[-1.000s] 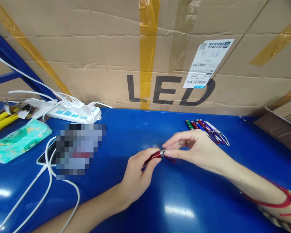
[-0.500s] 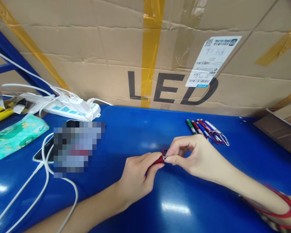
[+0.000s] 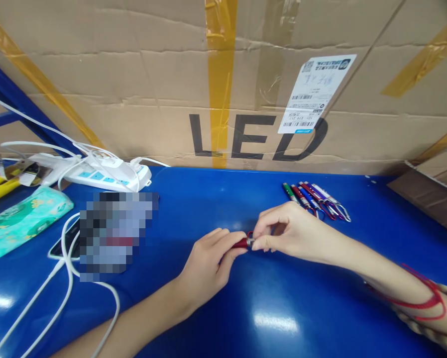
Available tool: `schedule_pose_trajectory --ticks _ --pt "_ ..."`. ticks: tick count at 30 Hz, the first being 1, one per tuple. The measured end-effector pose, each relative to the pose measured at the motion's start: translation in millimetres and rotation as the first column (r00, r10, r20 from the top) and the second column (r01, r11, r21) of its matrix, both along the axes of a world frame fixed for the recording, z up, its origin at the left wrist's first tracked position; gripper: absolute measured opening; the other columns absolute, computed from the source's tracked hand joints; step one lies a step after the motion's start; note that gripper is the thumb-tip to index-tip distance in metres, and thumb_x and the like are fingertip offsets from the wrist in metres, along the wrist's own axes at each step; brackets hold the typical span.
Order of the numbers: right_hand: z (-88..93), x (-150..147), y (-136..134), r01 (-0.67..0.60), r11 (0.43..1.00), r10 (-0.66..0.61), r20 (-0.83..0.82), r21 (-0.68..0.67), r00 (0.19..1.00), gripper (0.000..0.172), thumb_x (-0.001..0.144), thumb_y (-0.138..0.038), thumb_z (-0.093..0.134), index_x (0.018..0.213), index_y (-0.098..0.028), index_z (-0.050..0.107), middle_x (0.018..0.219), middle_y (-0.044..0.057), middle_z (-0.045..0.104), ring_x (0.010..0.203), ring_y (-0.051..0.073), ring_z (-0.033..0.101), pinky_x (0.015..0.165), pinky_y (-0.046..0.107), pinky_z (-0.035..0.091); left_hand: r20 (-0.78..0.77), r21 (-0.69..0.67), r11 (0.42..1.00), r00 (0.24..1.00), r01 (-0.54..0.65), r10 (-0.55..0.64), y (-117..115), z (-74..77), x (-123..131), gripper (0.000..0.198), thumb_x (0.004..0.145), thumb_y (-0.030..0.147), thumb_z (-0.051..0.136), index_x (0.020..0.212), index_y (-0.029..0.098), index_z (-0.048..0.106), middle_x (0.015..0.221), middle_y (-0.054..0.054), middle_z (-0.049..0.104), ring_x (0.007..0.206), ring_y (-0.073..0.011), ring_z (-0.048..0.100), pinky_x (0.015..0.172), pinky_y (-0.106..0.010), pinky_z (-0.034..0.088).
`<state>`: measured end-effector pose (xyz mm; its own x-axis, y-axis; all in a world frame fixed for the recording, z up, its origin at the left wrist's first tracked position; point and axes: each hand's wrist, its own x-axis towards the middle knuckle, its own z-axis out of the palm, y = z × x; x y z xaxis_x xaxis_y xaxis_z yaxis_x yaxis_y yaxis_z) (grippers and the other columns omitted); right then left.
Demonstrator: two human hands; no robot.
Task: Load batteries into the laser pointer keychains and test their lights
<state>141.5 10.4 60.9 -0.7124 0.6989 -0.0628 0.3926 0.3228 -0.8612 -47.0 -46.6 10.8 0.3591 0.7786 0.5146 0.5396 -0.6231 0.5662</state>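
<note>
Above the blue table (image 3: 208, 199), my left hand (image 3: 210, 261) grips a small red metal tube (image 3: 240, 243) between thumb and fingers. The tube has a silver end pointing right. My right hand (image 3: 283, 231) pinches at that silver end, and a red clip loop shows beside its fingertips. The exact part between the right fingertips is too small to make out. Behind my right hand lie several similar tubes (image 3: 301, 196) in green, red, blue and purple, side by side, with clips at their near ends.
A large cardboard box (image 3: 152, 99) stands behind the table. At the left are a white power strip (image 3: 104, 176), white cables (image 3: 71, 278), a green tissue pack (image 3: 31, 219), yellow items (image 3: 1, 191) and a blurred-out object (image 3: 115, 236). Brown cardboard (image 3: 425, 196) borders the right.
The view has shifted slightly. Both hands remain together at the red tube, which now lies more level, with more of its red body and silver end showing.
</note>
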Motion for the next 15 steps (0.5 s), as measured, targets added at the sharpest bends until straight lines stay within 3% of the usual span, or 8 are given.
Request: schedule_pose_trajectory --ticks 2,4,6,8,11,13,15 --pt "4.1 1 -5 -0.143 0.974 0.136 0.056 0.176 0.989 0.027 0.086 -0.032 0.055 0.068 -0.015 0.066 0.062 0.001 0.059 0.055 0.009 0.053 0.053 0.020 0.041 -0.059 0.052 0.998 0.998 0.018 -0.015 -2 0.4 0 0.022 0.093 0.020 0.040 0.090 0.013 0.060 0.064 -0.002 0.058 0.054 -0.0104 0.049 0.052 -0.021 0.041" --pt "7.3 1 -11 -0.225 0.931 0.191 0.142 0.287 0.971 0.033 0.091 -0.026 0.046 0.064 -0.015 0.061 0.063 0.002 0.055 0.056 0.009 0.051 0.054 0.022 0.039 -0.098 0.097 0.995 0.995 0.016 -0.006 -4 0.7 0 0.023 0.093 0.020 0.038 0.090 0.012 0.060 0.060 -0.001 0.054 0.050 -0.0096 0.046 0.048 -0.020 0.038" --pt "8.5 0 -16 -0.235 0.914 0.178 0.196 0.331 0.964 0.035 0.092 -0.023 0.043 0.060 -0.015 0.056 0.063 0.002 0.053 0.055 0.009 0.049 0.054 0.022 0.037 -0.125 0.137 0.991 0.992 0.010 0.007 -5 1.1 0 0.025 0.094 0.020 0.036 0.090 0.012 0.060 0.057 0.000 0.052 0.048 -0.0089 0.044 0.046 -0.020 0.036" --pt "8.0 -3 -21 -0.204 0.932 0.156 0.178 0.300 0.972 0.036 0.090 -0.022 0.045 0.056 -0.016 0.052 0.059 0.001 0.051 0.053 0.009 0.047 0.052 0.023 0.036 -0.139 0.163 0.987 0.990 0.008 0.014 -6 2.2 0 0.026 0.094 0.020 0.035 0.088 0.013 0.059 0.057 0.001 0.052 0.047 -0.0084 0.044 0.046 -0.020 0.035" --pt "5.8 -6 -23 -0.071 0.997 0.073 0.070 -0.020 0.995 0.035 0.088 -0.033 0.050 0.057 -0.016 0.054 0.052 -0.001 0.049 0.045 0.008 0.045 0.043 0.020 0.035 -0.130 0.184 0.983 0.991 -0.006 0.031 -6 4.7 0 0.025 0.094 0.020 0.036 0.086 0.014 0.059 0.056 0.001 0.052 0.047 -0.0079 0.043 0.046 -0.019 0.035" --pt "3.7 -7 -21 -0.030 0.947 0.031 -0.003 -0.320 1.000 0.036 0.083 -0.043 0.055 0.061 -0.015 0.057 0.048 -0.003 0.048 0.038 0.006 0.043 0.037 0.018 0.034 -0.124 0.195 0.981 0.992 -0.011 0.035 -5 6.0 -1 0.024 0.094 0.019 0.037 0.086 0.014 0.059 0.056 0.001 0.052 0.047 -0.0078 0.043 0.046 -0.019 0.035" --pt "1.3 -6 -17 -0.064 0.865 0.035 -0.067 -0.497 0.997 0.040 0.079 -0.049 0.059 0.062 -0.013 0.059 0.046 -0.004 0.048 0.035 0.005 0.042 0.036 0.017 0.033 -0.127 0.198 0.980 0.992 0.004 0.021 -4 6.1 -1 0.024 0.094 0.018 0.038 0.086 0.013 0.060 0.057 0.001 0.053 0.048 -0.0080 0.044 0.047 -0.019 0.036"
